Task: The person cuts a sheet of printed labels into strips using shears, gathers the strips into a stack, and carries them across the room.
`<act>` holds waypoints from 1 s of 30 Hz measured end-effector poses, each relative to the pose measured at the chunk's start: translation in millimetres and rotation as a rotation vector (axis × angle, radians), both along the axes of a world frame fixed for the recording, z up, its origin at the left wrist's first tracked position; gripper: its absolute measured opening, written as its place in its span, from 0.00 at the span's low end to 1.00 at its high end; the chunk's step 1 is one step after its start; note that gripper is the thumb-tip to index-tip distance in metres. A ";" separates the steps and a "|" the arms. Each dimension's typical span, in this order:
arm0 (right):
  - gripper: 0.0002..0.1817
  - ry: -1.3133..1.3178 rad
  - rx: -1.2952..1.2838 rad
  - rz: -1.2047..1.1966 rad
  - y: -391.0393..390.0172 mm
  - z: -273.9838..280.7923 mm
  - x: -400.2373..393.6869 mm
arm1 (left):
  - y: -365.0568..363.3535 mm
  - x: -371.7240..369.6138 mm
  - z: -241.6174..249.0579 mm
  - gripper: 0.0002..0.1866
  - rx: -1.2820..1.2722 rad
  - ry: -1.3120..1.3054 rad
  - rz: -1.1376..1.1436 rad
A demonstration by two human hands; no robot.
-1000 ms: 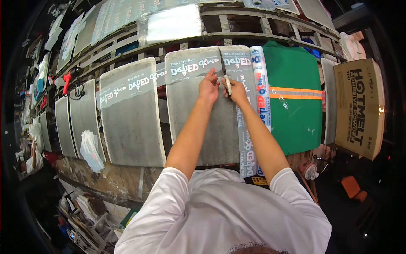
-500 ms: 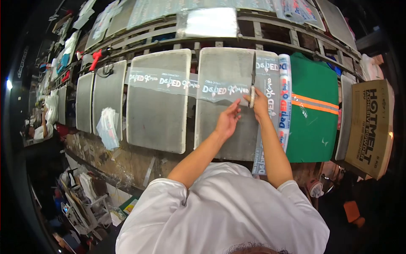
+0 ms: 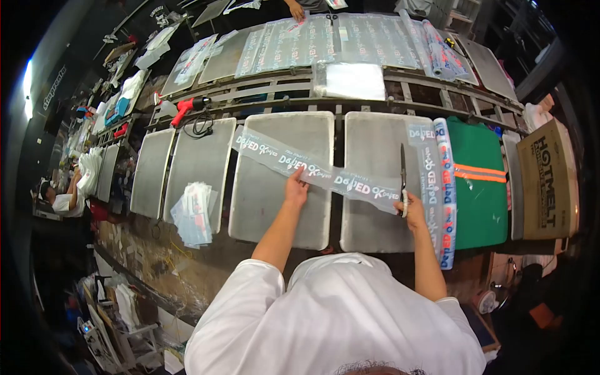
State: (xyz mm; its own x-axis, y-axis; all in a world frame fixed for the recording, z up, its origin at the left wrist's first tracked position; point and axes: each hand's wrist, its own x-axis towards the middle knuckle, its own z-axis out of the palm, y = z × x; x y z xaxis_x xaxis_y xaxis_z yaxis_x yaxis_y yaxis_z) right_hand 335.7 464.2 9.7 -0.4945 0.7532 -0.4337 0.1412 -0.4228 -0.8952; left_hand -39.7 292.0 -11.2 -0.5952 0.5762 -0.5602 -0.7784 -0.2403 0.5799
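A long clear film strip printed with DepED lettering (image 3: 315,174) stretches across two grey boards. My left hand (image 3: 296,187) pinches its lower edge near the middle. In my right hand (image 3: 410,209) are scissors (image 3: 403,172), their blades pointing away from me, beside the strip's right end. Right of that hand a printed film roll (image 3: 446,194) lies lengthwise, with a sheet of film (image 3: 424,156) spread from it over the right board. A green cloth with orange bands (image 3: 476,209) lies beyond the roll.
Cut film pieces (image 3: 195,212) lie on a left board. A red heat gun (image 3: 183,111) sits on the rail. Clear plastic bags (image 3: 355,81) rest behind. A cardboard box (image 3: 545,181) stands right. Across the table is another person's hand (image 3: 296,10); another person (image 3: 65,197) is far left.
My left hand has moved left and now holds the strip, which has shifted and slants down to the right. The camera view has tilted up, showing more of the far table.
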 end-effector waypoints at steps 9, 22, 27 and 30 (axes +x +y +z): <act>0.36 -0.436 0.287 -0.169 -78.0 17.2 -13.7 | -105.0 17.4 -9.2 0.24 0.092 -0.067 -0.130; 0.22 -0.144 -0.103 0.133 -207.7 57.1 67.6 | -72.6 94.0 -21.1 0.23 0.074 -0.108 -0.378; 0.30 -0.086 -0.194 0.250 -234.8 41.0 49.9 | -47.1 122.6 -11.5 0.23 0.096 -0.125 -0.410; 0.28 -0.113 -0.231 0.299 -232.9 37.8 31.3 | -38.2 143.7 -9.2 0.21 0.035 -0.115 -0.421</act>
